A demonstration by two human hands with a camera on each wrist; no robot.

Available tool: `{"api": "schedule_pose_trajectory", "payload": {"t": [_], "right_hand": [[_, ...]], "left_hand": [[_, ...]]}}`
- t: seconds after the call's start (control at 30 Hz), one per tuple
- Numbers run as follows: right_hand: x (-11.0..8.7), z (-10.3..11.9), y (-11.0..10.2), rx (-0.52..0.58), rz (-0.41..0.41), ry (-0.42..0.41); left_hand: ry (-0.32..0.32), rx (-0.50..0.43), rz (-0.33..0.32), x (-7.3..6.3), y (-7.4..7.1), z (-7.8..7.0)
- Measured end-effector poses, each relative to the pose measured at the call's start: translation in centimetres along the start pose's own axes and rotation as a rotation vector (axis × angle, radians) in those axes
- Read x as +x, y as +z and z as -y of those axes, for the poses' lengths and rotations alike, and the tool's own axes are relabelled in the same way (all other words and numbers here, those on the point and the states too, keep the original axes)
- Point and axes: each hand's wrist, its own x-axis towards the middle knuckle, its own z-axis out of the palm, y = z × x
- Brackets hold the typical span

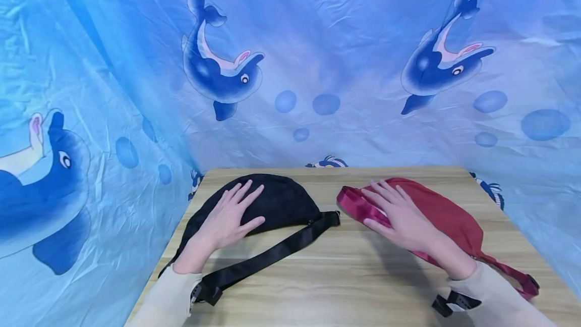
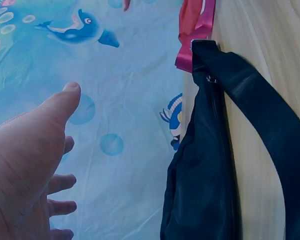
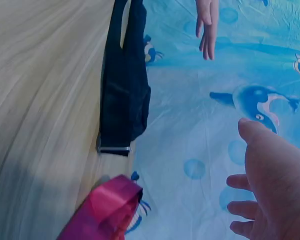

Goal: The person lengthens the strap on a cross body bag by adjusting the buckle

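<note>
A black waist bag (image 1: 277, 201) lies on the left of the wooden table, its strap (image 1: 272, 259) stretched diagonally in front of it. Over this bag my left hand (image 1: 229, 218) hovers with fingers spread, holding nothing; the left wrist view shows it apart from the bag (image 2: 205, 175). To the right lies a red waist bag (image 1: 447, 216) with a shiny crimson strap (image 1: 363, 208) looped at its left end. My right hand (image 1: 404, 218), fingers extended, is above the red bag's left part. In the right wrist view this hand (image 3: 275, 185) stands clear of the crimson strap (image 3: 107, 207).
The wooden table (image 1: 317, 291) carries both bags. A blue curtain (image 1: 363, 29) printed with dolphins rises behind the table and along both sides. Black wrist bands (image 1: 454, 303) sit over the light sleeves (image 1: 495, 296).
</note>
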Motion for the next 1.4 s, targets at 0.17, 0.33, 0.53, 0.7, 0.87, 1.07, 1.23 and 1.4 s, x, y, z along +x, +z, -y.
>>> {"api": "schedule_pose_trajectory", "payload": {"t": [0.17,0.33,0.53,0.7,0.87,1.07,1.23,1.4], "right_hand": [[1.6,1.3,3.5,0.086,0.032,-0.063],[3.1,2.2,8.2,0.201,0.150,-0.120],[4.2,1.3,12.3,0.179,-0.012,-0.254],[5.0,1.4,11.9,0.335,-0.106,-0.170],[6.4,3.5,9.1,0.560,-0.044,-0.042],[8.2,5.8,6.5,0.691,-0.040,0.014],[8.7,5.9,6.0,0.770,-0.004,0.078],[8.9,5.5,6.2,0.779,-0.026,0.096]], "left_hand": [[0.010,-0.029,0.006,0.0,1.0,-0.5],[0.016,-0.089,0.039,0.5,2.2,-1.6],[0.052,-0.141,0.071,1.1,3.5,-3.2],[0.065,-0.157,0.039,1.4,5.0,-4.9],[0.093,-0.226,-0.084,2.8,6.6,-6.9],[0.081,-0.321,-0.266,5.0,7.9,-8.6],[0.091,-0.352,-0.355,5.7,7.7,-9.1],[0.080,-0.498,-0.351,6.1,8.0,-9.1]]}}
